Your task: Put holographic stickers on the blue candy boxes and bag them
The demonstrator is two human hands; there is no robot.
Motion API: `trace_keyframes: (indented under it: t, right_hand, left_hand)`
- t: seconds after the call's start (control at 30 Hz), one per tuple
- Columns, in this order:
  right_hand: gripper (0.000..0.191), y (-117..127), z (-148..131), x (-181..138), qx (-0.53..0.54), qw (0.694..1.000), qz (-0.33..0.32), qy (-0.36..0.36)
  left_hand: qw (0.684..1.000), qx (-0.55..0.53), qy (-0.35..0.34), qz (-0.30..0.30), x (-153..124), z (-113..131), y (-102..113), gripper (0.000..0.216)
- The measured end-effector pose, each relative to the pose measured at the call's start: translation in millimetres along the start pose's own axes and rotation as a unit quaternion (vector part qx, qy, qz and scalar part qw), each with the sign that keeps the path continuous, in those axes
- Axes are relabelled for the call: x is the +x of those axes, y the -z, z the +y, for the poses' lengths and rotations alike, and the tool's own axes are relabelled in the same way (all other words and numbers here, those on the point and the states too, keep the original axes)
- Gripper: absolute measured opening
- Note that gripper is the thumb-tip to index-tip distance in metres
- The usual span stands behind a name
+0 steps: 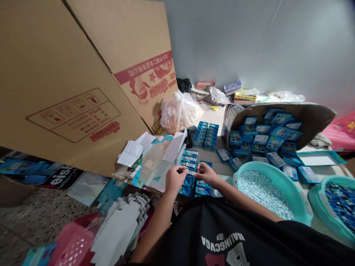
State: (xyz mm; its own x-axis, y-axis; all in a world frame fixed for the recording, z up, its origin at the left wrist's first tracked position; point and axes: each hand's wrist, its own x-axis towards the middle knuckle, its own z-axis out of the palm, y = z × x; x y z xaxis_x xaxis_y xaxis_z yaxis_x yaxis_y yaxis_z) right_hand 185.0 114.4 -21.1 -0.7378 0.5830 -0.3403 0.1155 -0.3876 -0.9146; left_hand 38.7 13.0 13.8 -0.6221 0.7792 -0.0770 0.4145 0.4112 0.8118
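Observation:
My left hand (174, 178) and my right hand (205, 173) meet over a row of small blue packets (189, 162) on the table. Both pinch the ends of a small pale strip or label (189, 171) held between them, just above the packets. More blue round-windowed packets (200, 187) lie under my hands near the table's front edge. My black shirt fills the bottom of the view.
Large cardboard boxes (69, 85) loom at left. A tipped carton (277, 136) spills blue boxes at right. Two teal basins hold white pellets (263, 192) and blue pieces (341, 203). Stacked blue packets (206, 135), a plastic bag (179, 111), white sheets (119, 229) and a pink basket (72, 244) surround me.

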Motion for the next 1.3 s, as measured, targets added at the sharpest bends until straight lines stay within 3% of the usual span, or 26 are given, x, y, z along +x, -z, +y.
trace_keyframes:
  t: [0.2, 0.37, 0.53, 0.73, 0.83, 0.93, 1.03, 1.1, 1.13, 1.2, 1.3]
  right_hand:
    - [0.067, 0, 11, 3, -0.021, 0.998, 0.006, -0.051]
    - [0.065, 8, 22, 18, -0.127, 0.989, 0.007, -0.082]
    - [0.053, 23, 12, 25, -0.272, 0.960, 0.069, -0.008]
    - [0.034, 51, -1, -3, -0.381, 0.904, 0.169, 0.094]
    - [0.033, 60, 2, -23, -0.404, 0.886, 0.200, 0.111]
    - [0.035, 65, 0, -38, -0.412, 0.873, 0.230, 0.121]
    - [0.037, 65, -16, -49, -0.387, 0.870, 0.258, 0.162]
    - [0.038, 61, -35, -55, -0.323, 0.895, 0.253, 0.175]
    - [0.036, 58, -46, -57, -0.282, 0.916, 0.233, 0.164]
    - [0.033, 46, -70, -61, -0.197, 0.959, 0.167, 0.120]
    - [0.068, 22, -100, -62, -0.062, 0.992, 0.051, 0.099]
  left_hand:
    - [0.997, -0.025, 0.033, 0.060, 7, -8, 1, 0.043]
    - [0.991, -0.097, 0.082, -0.030, 19, -27, 4, 0.042]
    - [0.985, -0.132, 0.102, -0.041, 35, -50, 14, 0.036]
    - [0.991, -0.089, 0.083, 0.056, 65, -70, 14, 0.050]
    - [0.994, -0.075, 0.034, 0.078, 78, -68, 11, 0.033]
    - [0.991, -0.080, -0.008, 0.111, 92, -55, 17, 0.010]
    - [0.979, -0.096, -0.040, 0.173, 106, -27, 38, 0.017]
    - [0.972, -0.129, -0.067, 0.183, 109, 3, 57, 0.024]
    - [0.969, -0.156, -0.085, 0.175, 107, 21, 67, 0.028]
    - [0.931, -0.318, -0.126, 0.125, 95, 58, 81, 0.030]
    - [0.891, -0.430, -0.135, 0.059, 61, 101, 89, 0.034]
